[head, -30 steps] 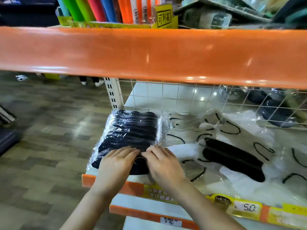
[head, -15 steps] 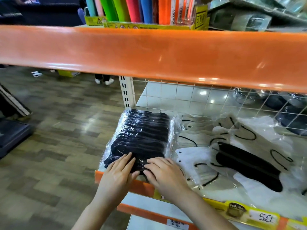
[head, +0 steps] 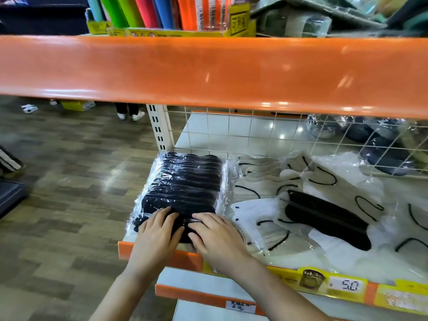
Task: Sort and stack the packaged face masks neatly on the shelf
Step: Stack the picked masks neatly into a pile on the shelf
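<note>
A row of black face masks in clear wrappers (head: 185,184) lies overlapped at the left end of the white shelf (head: 231,135). My left hand (head: 157,235) and my right hand (head: 215,237) rest side by side on the nearest packet, fingers fairly straight and pressing down at the shelf's front edge. To the right lie loose packets of white masks with black ear loops (head: 257,218). One black mask packet (head: 328,218) lies slanted on top of them.
An orange beam (head: 208,70) of the upper shelf runs across above my hands. A wire grid (head: 278,135) backs the shelf, with dark wrapped goods (head: 379,144) behind it. Price tags (head: 347,286) line the front edge. A person's feet (head: 130,114) stand on the wooden floor.
The view has shifted, so the shelf sits further right in the frame. Both hands stay on the front of the black mask row with hardly any change.
</note>
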`<state>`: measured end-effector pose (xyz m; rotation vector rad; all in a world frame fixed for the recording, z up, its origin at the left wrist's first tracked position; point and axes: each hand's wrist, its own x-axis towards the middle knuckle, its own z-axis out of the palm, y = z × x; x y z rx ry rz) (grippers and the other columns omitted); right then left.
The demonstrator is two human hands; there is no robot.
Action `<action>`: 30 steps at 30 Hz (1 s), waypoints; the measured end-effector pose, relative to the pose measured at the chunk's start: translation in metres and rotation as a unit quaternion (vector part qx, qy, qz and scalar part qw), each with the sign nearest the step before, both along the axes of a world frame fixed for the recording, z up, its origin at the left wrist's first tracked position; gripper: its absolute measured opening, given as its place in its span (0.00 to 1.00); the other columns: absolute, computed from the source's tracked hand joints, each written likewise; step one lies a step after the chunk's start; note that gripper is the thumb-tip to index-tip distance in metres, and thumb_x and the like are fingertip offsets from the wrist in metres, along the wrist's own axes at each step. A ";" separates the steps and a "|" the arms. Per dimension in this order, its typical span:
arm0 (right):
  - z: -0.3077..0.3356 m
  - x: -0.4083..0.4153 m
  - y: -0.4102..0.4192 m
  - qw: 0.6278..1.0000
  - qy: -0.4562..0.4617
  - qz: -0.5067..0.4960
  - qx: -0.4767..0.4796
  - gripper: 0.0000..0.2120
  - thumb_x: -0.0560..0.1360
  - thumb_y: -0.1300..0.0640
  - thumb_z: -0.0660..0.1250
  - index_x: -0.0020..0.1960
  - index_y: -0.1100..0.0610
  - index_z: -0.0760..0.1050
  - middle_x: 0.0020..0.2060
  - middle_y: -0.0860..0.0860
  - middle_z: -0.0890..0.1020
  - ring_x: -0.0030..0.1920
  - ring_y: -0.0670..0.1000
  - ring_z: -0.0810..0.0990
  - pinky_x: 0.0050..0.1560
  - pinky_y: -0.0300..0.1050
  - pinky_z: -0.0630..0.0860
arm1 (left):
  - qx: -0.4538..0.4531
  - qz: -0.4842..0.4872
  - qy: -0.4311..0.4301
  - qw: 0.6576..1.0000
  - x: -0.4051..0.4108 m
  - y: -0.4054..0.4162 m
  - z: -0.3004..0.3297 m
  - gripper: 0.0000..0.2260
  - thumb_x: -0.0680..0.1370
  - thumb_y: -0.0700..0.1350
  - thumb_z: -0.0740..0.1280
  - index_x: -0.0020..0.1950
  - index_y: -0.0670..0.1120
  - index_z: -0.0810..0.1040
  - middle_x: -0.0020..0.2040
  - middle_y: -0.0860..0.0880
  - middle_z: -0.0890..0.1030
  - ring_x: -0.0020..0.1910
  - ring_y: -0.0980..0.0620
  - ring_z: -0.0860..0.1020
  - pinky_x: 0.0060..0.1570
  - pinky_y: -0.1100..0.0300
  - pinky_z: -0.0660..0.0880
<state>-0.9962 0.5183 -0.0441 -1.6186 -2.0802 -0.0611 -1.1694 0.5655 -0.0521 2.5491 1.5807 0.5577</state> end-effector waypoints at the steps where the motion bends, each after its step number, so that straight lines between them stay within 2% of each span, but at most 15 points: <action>1: 0.003 0.002 -0.002 1.000 0.012 -0.007 0.001 0.17 0.77 0.47 0.55 0.52 0.47 0.82 0.54 0.43 0.81 0.55 0.44 0.78 0.55 0.41 0.76 | 0.004 0.001 -0.003 1.000 0.006 -0.001 0.002 0.30 0.81 0.62 0.44 0.59 0.45 0.79 0.61 0.46 0.78 0.60 0.43 0.77 0.54 0.47 0.75; 5: 0.013 0.030 -0.009 0.998 0.022 -0.055 0.010 0.16 0.77 0.48 0.54 0.53 0.49 0.80 0.55 0.44 0.79 0.53 0.46 0.78 0.52 0.45 0.77 | 0.030 -0.040 -0.017 0.999 0.044 -0.005 0.010 0.20 0.76 0.53 0.56 0.58 0.45 0.80 0.60 0.46 0.80 0.59 0.44 0.78 0.51 0.47 0.77; 7: 0.013 0.056 -0.016 0.996 0.017 -0.087 0.013 0.16 0.77 0.50 0.54 0.54 0.50 0.78 0.54 0.45 0.78 0.53 0.48 0.78 0.50 0.46 0.77 | 0.031 -0.084 -0.037 0.995 0.070 -0.009 0.015 0.18 0.75 0.51 0.57 0.58 0.46 0.79 0.59 0.47 0.80 0.59 0.45 0.78 0.52 0.48 0.77; 12: 0.005 0.128 -0.046 0.979 0.010 -0.189 0.071 0.13 0.74 0.54 0.58 0.47 0.54 0.81 0.50 0.50 0.80 0.47 0.53 0.81 0.44 0.47 0.80 | 0.038 -0.173 -0.075 0.981 0.138 -0.026 0.023 0.15 0.75 0.48 0.57 0.56 0.48 0.79 0.57 0.50 0.81 0.57 0.48 0.77 0.54 0.54 0.75; 15: 0.003 0.160 -0.063 0.970 -0.008 -0.227 0.088 0.14 0.72 0.54 0.59 0.49 0.55 0.81 0.50 0.50 0.80 0.49 0.52 0.80 0.47 0.47 0.79 | 0.050 -0.204 -0.104 0.972 0.177 -0.035 0.025 0.14 0.73 0.47 0.58 0.56 0.49 0.77 0.54 0.50 0.81 0.55 0.51 0.74 0.53 0.59 0.68; 17: 0.001 0.177 -0.071 0.964 -0.024 -0.251 0.080 0.16 0.71 0.53 0.59 0.52 0.55 0.81 0.53 0.50 0.80 0.51 0.53 0.80 0.50 0.48 0.79 | 0.044 -0.222 -0.105 0.968 0.199 -0.040 0.026 0.15 0.71 0.47 0.58 0.56 0.49 0.76 0.52 0.50 0.81 0.53 0.50 0.76 0.49 0.58 0.72; 19: -0.001 0.192 -0.077 0.960 -0.040 -0.269 0.065 0.19 0.70 0.51 0.59 0.56 0.55 0.80 0.57 0.52 0.79 0.56 0.53 0.78 0.54 0.51 0.78 | 0.034 -0.226 -0.081 0.970 0.218 -0.045 0.026 0.17 0.68 0.48 0.57 0.55 0.48 0.75 0.51 0.50 0.81 0.51 0.48 0.79 0.43 0.56 0.77; 21: -0.004 0.204 -0.084 0.955 -0.055 -0.286 0.048 0.25 0.67 0.49 0.59 0.59 0.57 0.78 0.60 0.54 0.78 0.60 0.53 0.74 0.58 0.53 0.77 | 0.020 -0.222 -0.063 0.973 0.233 -0.049 0.024 0.20 0.66 0.49 0.56 0.55 0.48 0.76 0.52 0.49 0.81 0.51 0.46 0.80 0.41 0.54 0.79; 23: -0.007 0.213 -0.089 0.951 -0.055 -0.303 0.026 0.29 0.66 0.46 0.59 0.63 0.58 0.76 0.61 0.56 0.78 0.61 0.55 0.73 0.58 0.56 0.76 | 0.011 -0.217 -0.050 0.975 0.244 -0.053 0.020 0.22 0.65 0.49 0.56 0.55 0.46 0.78 0.54 0.47 0.81 0.53 0.45 0.80 0.43 0.52 0.79; 25: -0.009 0.217 -0.093 0.943 -0.059 -0.327 -0.002 0.31 0.66 0.43 0.58 0.64 0.59 0.74 0.61 0.57 0.78 0.60 0.58 0.77 0.57 0.57 0.77 | 0.015 -0.204 -0.046 0.978 0.250 -0.055 0.015 0.22 0.66 0.49 0.56 0.56 0.46 0.78 0.55 0.46 0.81 0.54 0.44 0.80 0.45 0.51 0.78; 30: -0.014 0.218 -0.088 0.939 -0.075 -0.334 -0.025 0.31 0.69 0.41 0.56 0.61 0.61 0.78 0.57 0.58 0.81 0.55 0.58 0.81 0.53 0.54 0.78 | 0.008 -0.177 -0.053 0.983 0.255 -0.055 0.005 0.21 0.70 0.51 0.57 0.56 0.44 0.79 0.56 0.45 0.81 0.57 0.43 0.79 0.50 0.51 0.77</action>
